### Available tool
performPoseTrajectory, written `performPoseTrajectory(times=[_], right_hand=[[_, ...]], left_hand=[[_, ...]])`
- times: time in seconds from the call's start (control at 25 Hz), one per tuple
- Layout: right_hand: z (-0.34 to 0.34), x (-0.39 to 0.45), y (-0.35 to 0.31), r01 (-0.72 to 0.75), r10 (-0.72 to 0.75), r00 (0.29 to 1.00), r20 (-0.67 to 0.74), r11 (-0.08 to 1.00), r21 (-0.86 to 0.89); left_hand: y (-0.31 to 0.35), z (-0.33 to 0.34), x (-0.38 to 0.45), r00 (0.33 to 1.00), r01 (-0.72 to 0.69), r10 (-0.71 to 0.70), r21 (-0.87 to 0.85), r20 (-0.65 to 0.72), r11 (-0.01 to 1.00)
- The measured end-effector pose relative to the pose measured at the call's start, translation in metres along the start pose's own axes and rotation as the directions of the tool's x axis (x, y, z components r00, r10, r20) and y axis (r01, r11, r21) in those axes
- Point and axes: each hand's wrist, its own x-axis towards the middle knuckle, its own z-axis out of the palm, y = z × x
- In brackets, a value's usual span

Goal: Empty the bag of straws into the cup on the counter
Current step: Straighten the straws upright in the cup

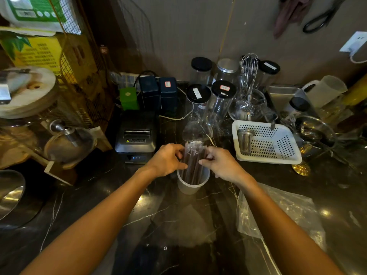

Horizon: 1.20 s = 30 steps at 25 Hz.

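Observation:
A translucent white cup (pixel 188 187) stands on the dark marble counter (pixel 151 215) in the middle of the view. A bundle of dark wrapped straws (pixel 193 161) stands upright in it, tops well above the rim. My left hand (pixel 167 160) grips the bundle from the left. From the right, my right hand (pixel 220 162) pinches it with the fingertips. An empty clear plastic bag (pixel 282 213) lies flat on the counter at the lower right, partly under my right forearm.
Behind the cup stand a black receipt printer (pixel 136 135), several clear jars with black lids (pixel 223 100) and a whisk (pixel 249 74). A white perforated basket (pixel 266 142) holding a metal cup sits to the right. A glass dispenser (pixel 49 124) is at the left.

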Motion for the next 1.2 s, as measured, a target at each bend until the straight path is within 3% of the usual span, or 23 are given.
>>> performPoseTrajectory(times=[0.2,0.48,0.84,0.92,1.0,1.08,1.2], right_hand=[[-0.003,0.0,0.007,-0.003,0.003,1.0,0.005,1.0,-0.021],[0.007,-0.005,0.01,0.09,-0.081,0.992,-0.095,0.991,0.094],[0.006,-0.008,0.008,0.06,-0.051,0.992,-0.117,0.996,0.07],[-0.001,-0.008,0.003,0.069,-0.067,0.983,-0.168,0.998,0.005],[-0.006,-0.007,-0.001,0.152,-0.174,0.96,-0.219,0.982,-0.115],[-0.008,-0.006,-0.004,0.238,-0.284,0.939,-0.195,0.944,-0.227],[-0.007,-0.008,-0.005,0.294,-0.352,0.923,-0.158,0.907,-0.301]], left_hand=[[-0.004,0.004,-0.002,1.0,-0.02,0.02,-0.056,-0.001,0.998],[-0.002,0.018,-0.005,0.984,-0.01,0.002,-0.046,-0.179,0.999],[-0.014,0.018,-0.012,0.979,-0.021,0.008,-0.06,-0.204,0.998],[-0.01,0.01,-0.011,0.968,-0.061,0.055,-0.02,-0.245,0.998],[-0.003,0.003,-0.01,0.962,-0.146,0.164,0.097,-0.217,0.984],[0.0,0.0,-0.009,0.955,-0.214,0.252,0.223,-0.157,0.951],[-0.003,0.002,-0.008,0.96,-0.237,0.268,0.273,-0.082,0.932]])
